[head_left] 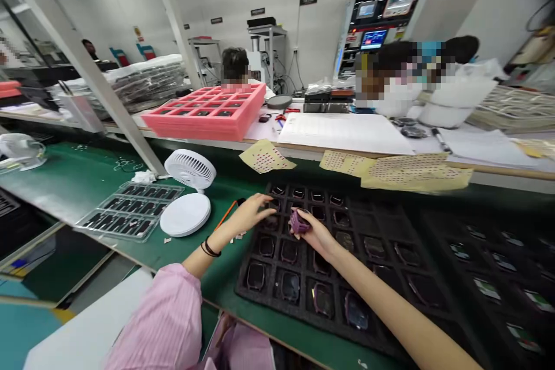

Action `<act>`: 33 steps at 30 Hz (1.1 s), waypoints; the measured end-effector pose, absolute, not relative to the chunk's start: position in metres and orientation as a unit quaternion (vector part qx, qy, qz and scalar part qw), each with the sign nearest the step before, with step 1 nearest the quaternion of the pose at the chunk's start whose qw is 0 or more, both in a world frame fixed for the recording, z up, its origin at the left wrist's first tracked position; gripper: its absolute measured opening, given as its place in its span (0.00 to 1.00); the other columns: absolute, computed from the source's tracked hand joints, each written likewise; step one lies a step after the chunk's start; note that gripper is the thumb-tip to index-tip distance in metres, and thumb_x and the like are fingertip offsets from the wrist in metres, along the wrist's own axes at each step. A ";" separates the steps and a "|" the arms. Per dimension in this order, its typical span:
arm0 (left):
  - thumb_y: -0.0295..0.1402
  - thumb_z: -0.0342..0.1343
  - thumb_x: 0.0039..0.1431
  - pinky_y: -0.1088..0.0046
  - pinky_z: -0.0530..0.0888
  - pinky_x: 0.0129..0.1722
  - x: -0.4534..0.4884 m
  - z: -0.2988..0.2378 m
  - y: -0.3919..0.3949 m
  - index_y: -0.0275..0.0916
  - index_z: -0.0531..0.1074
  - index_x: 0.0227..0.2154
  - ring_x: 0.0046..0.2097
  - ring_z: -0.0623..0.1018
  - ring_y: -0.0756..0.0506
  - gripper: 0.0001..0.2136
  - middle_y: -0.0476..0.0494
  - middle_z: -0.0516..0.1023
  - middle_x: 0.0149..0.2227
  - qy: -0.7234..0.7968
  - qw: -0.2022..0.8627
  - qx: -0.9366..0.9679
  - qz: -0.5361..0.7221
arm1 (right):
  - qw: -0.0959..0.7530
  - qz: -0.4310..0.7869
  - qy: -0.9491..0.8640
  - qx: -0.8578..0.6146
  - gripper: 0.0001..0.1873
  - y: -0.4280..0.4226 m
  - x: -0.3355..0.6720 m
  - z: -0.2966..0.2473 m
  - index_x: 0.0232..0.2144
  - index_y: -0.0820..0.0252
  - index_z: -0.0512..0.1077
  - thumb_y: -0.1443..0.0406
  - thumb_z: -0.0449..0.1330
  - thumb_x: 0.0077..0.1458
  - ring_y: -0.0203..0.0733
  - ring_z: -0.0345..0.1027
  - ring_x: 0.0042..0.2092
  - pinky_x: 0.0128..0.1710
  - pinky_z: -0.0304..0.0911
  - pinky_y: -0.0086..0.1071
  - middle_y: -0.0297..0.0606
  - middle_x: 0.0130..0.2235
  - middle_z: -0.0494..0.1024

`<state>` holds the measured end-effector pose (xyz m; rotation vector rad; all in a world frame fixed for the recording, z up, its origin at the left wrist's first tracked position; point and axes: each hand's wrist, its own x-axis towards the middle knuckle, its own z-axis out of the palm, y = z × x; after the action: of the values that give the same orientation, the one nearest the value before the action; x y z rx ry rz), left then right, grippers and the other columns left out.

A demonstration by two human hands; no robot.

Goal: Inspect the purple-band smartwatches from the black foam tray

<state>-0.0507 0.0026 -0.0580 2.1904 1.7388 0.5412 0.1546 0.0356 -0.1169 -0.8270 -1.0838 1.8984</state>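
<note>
My right hand [315, 232] is closed on a purple watch-like casing [298, 222], held just above a black foam tray [299, 306]. Whether it is one piece or a few together, I cannot tell. Over the tray's left side, my left hand [251, 215] reaches out with thumb and fingers apart, its fingertips close to a pocket. Dark, rounded-square watch-like pieces lie in many of the tray's pockets, such as a glossy piece [289, 287] near the front edge. Some have purplish rims. My right forearm covers part of the tray.
A white fan [191, 170] and a clear tray of dark parts [130, 211] are on the green bench at left. More black foam with parts [503, 260] lies at right. A pink foam tray [203, 121] sits on the raised shelf, with yellow label sheets [407, 170] along its edge. Co-workers sit beyond.
</note>
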 end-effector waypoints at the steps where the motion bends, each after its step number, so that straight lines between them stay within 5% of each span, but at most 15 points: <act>1: 0.34 0.50 0.61 0.66 0.71 0.49 -0.068 -0.061 0.000 0.37 0.71 0.46 0.48 0.74 0.42 0.13 0.39 0.74 0.46 0.631 0.137 0.744 0.169 | 0.383 0.762 -0.414 -0.318 0.17 0.034 0.156 -0.117 0.40 0.58 0.69 0.56 0.56 0.51 0.40 0.69 0.25 0.20 0.57 0.30 0.36 0.27 0.75; 4: 0.30 0.53 0.58 0.66 0.72 0.47 -0.104 -0.077 -0.006 0.35 0.75 0.36 0.47 0.74 0.40 0.07 0.38 0.75 0.42 0.670 0.132 0.718 0.132 | 0.369 0.794 -0.378 -0.300 0.15 0.032 0.162 -0.118 0.40 0.58 0.70 0.56 0.53 0.54 0.41 0.70 0.26 0.22 0.58 0.31 0.39 0.28 0.76; 9: 0.29 0.57 0.54 0.68 0.72 0.45 -0.114 -0.101 -0.006 0.37 0.75 0.36 0.50 0.73 0.39 0.07 0.38 0.74 0.45 0.690 0.137 0.698 0.134 | 0.356 0.850 -0.285 -0.262 0.13 0.031 0.169 -0.118 0.41 0.60 0.71 0.61 0.55 0.55 0.41 0.70 0.27 0.22 0.57 0.31 0.41 0.30 0.77; 17: 0.29 0.60 0.47 0.69 0.71 0.36 -0.116 -0.095 0.004 0.36 0.71 0.22 0.35 0.76 0.42 0.04 0.42 0.75 0.30 0.687 0.198 0.655 0.244 | 0.379 0.845 -0.283 -0.249 0.14 0.030 0.168 -0.118 0.43 0.60 0.70 0.61 0.55 0.55 0.42 0.70 0.27 0.23 0.57 0.31 0.42 0.30 0.78; 26: 0.36 0.62 0.47 0.74 0.73 0.32 -0.021 -0.083 0.002 0.34 0.74 0.28 0.30 0.77 0.48 0.10 0.43 0.80 0.28 0.549 0.427 0.600 0.396 | 0.435 0.810 -0.313 -0.239 0.18 0.024 0.165 -0.114 0.46 0.59 0.68 0.61 0.57 0.54 0.42 0.70 0.27 0.23 0.58 0.31 0.39 0.30 0.77; 33: 0.38 0.65 0.44 0.74 0.75 0.28 0.007 -0.101 0.002 0.33 0.72 0.27 0.24 0.77 0.50 0.13 0.47 0.76 0.22 0.519 0.488 0.494 0.498 | 0.466 0.780 -0.348 -0.231 0.19 0.019 0.165 -0.112 0.47 0.54 0.69 0.59 0.60 0.52 0.41 0.70 0.30 0.24 0.60 0.30 0.34 0.29 0.75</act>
<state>0.0072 0.0016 -0.1006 1.2008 1.2618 1.2117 0.1654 0.0194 -0.1122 -0.5666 -0.8540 1.9151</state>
